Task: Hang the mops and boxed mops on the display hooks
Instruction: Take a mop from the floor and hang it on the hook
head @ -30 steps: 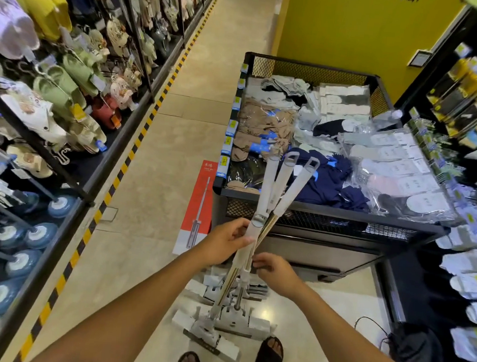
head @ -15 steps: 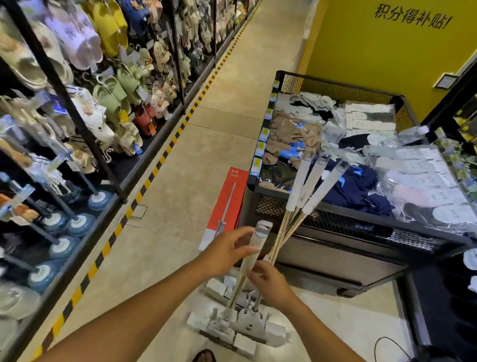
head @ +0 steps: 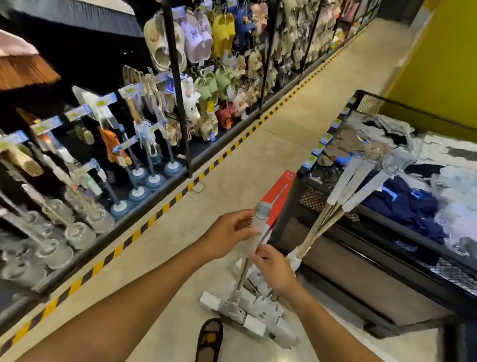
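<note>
Both hands grip one grey-handled mop at the top of its handle: my left hand wraps the grip, my right hand pinches the pole just below. Its white flat head rests on the floor by my foot. Three more mops lean against the black wire bin, their heads bunched on the floor. A red boxed mop stands against the bin's near corner. Display hooks with price tags jut from the dark rack on the left.
Plungers and brushes hang on the left rack, slippers farther along. A yellow-black floor stripe runs along the rack's base. The wire bin holds packed socks and clothes. A yellow wall stands behind it. My sandalled foot is below.
One mop has been pulled apart from the leaning bunch and brought left in both hands. My view has swung left toward the rack with the hooks.
</note>
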The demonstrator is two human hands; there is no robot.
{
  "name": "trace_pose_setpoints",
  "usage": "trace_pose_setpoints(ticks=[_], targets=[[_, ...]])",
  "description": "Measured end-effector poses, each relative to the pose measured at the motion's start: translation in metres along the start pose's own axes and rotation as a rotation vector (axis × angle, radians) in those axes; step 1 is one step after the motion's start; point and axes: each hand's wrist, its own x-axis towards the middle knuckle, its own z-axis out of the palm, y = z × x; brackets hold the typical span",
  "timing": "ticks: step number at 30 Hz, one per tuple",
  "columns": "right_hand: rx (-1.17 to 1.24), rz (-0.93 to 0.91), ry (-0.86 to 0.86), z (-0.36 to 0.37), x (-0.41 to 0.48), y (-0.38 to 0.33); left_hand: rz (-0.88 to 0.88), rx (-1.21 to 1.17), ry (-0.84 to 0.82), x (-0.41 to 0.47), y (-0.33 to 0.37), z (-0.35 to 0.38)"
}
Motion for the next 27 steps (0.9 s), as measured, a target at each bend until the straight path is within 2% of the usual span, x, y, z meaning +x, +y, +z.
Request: trace_pose_setpoints(ticks=[9, 13, 18, 27], targets=[[-0.110, -0.215, -0.146, 0.062, -0.028, -0.041, 0.046, -0.061, 0.315, -0.113, 0.028, -0.045], [-0.043, -0.251, -0.275, 0.098, -0.045, -0.073, 0.027, -0.115, 0.448, -0.162, 0.033, -0.069], [-0.018, -0.358, -0.379, 0.167, -0.074, -0.106, 0.006, -0.157, 0.632, -0.242, 0.032, -0.102], [-0.011, -0.500, -0.591, 0.291, -0.162, -0.177, 0.017, -0.070, 0.895, -0.415, 0.040, -0.153]])
